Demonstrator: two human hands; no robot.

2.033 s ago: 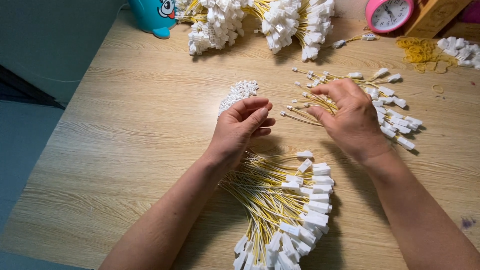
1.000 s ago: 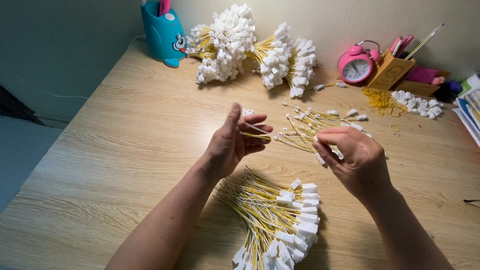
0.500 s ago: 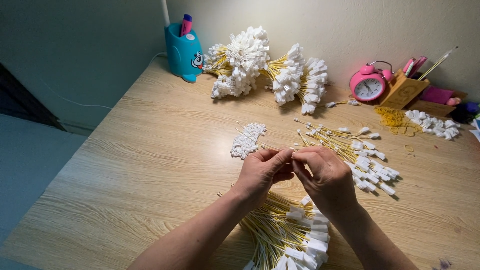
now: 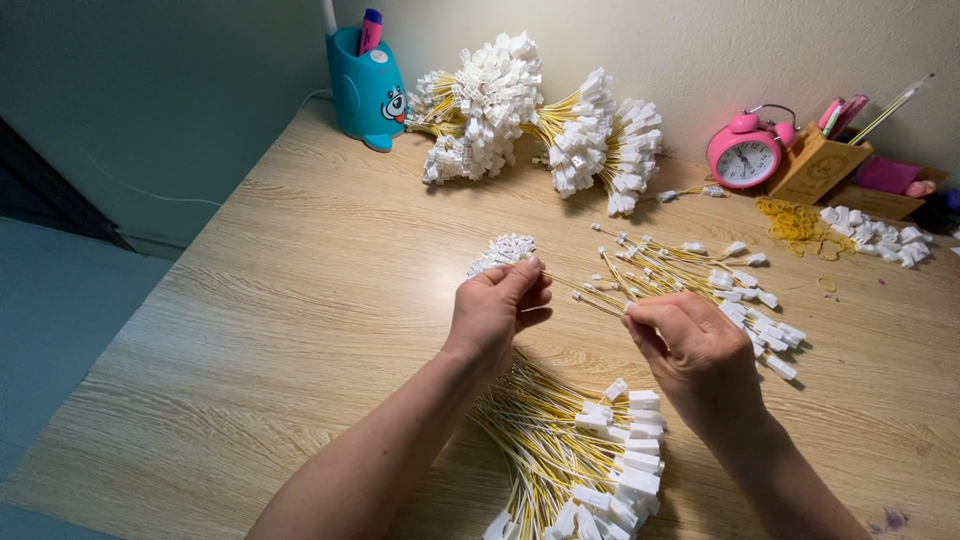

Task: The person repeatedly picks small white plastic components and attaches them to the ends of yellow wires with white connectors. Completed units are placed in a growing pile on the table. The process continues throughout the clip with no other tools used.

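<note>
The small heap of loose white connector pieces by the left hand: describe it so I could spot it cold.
On the wooden desk, look just beyond the left hand, toward the wall. The small heap of white connector pieces lies there. Unlike the wired bundles at the back and the loose wires to its right, it shows no yellow leads.

The setting was a home desk used for piecework: a wooden tabletop [image 4: 250, 330] carried a pink alarm clock [image 4: 745, 155], a blue cartoon pen holder [image 4: 365, 90] and bundled yellow wire leads [image 4: 560, 130].
</note>
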